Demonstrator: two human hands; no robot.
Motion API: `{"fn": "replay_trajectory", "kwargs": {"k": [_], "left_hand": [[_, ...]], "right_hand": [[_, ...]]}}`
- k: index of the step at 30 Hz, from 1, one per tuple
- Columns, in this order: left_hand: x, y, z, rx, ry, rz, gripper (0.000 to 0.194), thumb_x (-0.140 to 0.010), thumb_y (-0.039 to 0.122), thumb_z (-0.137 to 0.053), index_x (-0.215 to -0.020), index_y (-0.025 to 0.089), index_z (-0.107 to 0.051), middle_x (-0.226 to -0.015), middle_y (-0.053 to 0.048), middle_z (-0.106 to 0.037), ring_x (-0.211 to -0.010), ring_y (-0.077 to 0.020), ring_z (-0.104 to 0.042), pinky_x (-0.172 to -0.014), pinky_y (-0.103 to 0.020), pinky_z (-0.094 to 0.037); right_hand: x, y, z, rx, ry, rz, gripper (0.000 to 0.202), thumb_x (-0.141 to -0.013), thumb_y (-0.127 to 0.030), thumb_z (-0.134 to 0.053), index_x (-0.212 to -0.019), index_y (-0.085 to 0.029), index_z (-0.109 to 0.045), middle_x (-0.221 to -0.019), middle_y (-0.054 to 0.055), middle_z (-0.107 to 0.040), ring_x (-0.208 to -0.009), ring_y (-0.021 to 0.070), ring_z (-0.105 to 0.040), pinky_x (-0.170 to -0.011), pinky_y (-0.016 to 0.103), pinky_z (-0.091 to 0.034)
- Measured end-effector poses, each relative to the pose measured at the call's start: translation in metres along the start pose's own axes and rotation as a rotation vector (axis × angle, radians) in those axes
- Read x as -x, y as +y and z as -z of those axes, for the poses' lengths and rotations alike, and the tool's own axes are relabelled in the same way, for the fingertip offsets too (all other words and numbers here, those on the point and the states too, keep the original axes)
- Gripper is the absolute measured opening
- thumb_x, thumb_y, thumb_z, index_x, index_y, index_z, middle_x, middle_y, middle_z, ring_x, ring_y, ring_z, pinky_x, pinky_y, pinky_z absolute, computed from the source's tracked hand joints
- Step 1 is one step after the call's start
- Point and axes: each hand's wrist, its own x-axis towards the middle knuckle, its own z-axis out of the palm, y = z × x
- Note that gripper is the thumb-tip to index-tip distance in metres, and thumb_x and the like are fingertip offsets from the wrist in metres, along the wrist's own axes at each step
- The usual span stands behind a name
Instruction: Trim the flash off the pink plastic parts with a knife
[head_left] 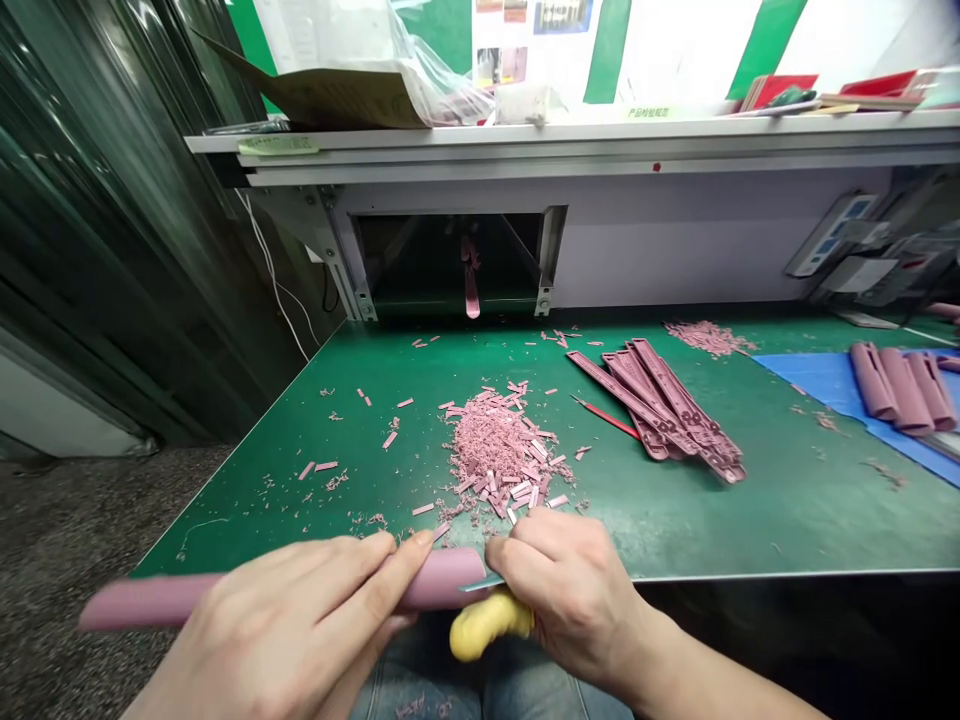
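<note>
From where I stand, counting twelve as straight ahead of the seated worker, a long, smooth, rounded pink bar (450, 578) lies across the front edge of the green-topped bench (750, 520), over denim-covered legs (517, 685), one end reaching out to nine o'clock. The left hand (300, 620) is clamped around its middle, fingers wrapped over it. The right hand (570, 590) is closed on a thin grey-blue blade (480, 582), which touches the bar's three-o'clock end; below that hand juts a rounded yellow piece (487, 625), apparently a finger cover. Toward twelve sits a heap of small pink scraps and shavings (495, 445). Near one o'clock lies a slim red pointed tool (607, 415), its end against a fanned stack of pink slotted strips (660, 405). Hollow pink half-round pieces (904, 390) rest on a blue sheet (810, 375) around two.
</note>
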Motion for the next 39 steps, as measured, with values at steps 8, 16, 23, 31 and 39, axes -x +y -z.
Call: {"fn": "replay_trajectory", "kwargs": {"k": [8, 16, 23, 31, 39], "left_hand": [[0.001, 0.018, -0.012, 0.182, 0.075, 0.119, 0.055, -0.080, 0.019, -0.065, -0.131, 0.015, -0.047, -0.118, -0.006, -0.069, -0.099, -0.0150, -0.068, -0.081, -0.016, -0.056], [-0.004, 0.030, -0.015, 0.203, 0.010, 0.279, 0.052, -0.086, 0.028, -0.059, -0.136, 0.025, -0.043, -0.124, 0.002, -0.066, -0.098, -0.0113, -0.069, -0.085, -0.012, -0.052], [-0.005, 0.022, -0.013, 0.164, -0.104, 0.282, 0.048, -0.089, 0.032, -0.055, -0.135, 0.029, -0.043, -0.122, 0.002, -0.067, -0.098, -0.0133, -0.069, -0.083, -0.018, -0.055], [-0.004, 0.008, -0.009, 0.243, -0.207, 0.223, 0.045, -0.090, 0.028, -0.052, -0.134, 0.026, -0.044, -0.109, -0.001, -0.071, -0.089, -0.0137, -0.069, -0.072, -0.020, -0.057], [-0.008, -0.022, -0.002, 0.007, -0.189, -0.070, 0.042, -0.091, 0.015, -0.046, -0.132, 0.024, -0.051, -0.122, -0.005, -0.066, -0.108, -0.0238, -0.063, -0.091, -0.041, -0.054]], "right_hand": [[0.001, -0.004, -0.003, 0.014, 0.004, -0.035, 0.048, -0.102, -0.031, -0.028, -0.065, -0.016, -0.055, -0.057, 0.001, -0.044, -0.052, 0.0145, -0.034, -0.051, 0.030, -0.017], [0.003, -0.002, -0.018, 0.076, 0.099, -0.132, 0.041, -0.099, -0.036, -0.039, -0.070, -0.016, -0.060, -0.057, 0.000, -0.046, -0.053, 0.0142, -0.035, -0.051, 0.030, -0.017], [0.000, 0.010, -0.017, 0.111, 0.086, -0.049, 0.040, -0.098, -0.033, -0.043, -0.064, -0.016, -0.058, -0.055, 0.000, -0.046, -0.052, 0.0129, -0.034, -0.052, 0.030, -0.017], [0.000, 0.014, -0.016, 0.069, -0.010, 0.043, 0.048, -0.101, -0.032, -0.033, -0.060, -0.018, -0.054, -0.055, -0.001, -0.044, -0.050, 0.0127, -0.031, -0.049, 0.029, -0.016], [0.003, 0.027, -0.010, -0.161, -0.110, 0.015, 0.064, -0.089, -0.069, -0.033, -0.087, -0.016, -0.067, -0.060, -0.002, -0.050, -0.053, 0.0113, -0.042, -0.049, 0.026, -0.023]]}}
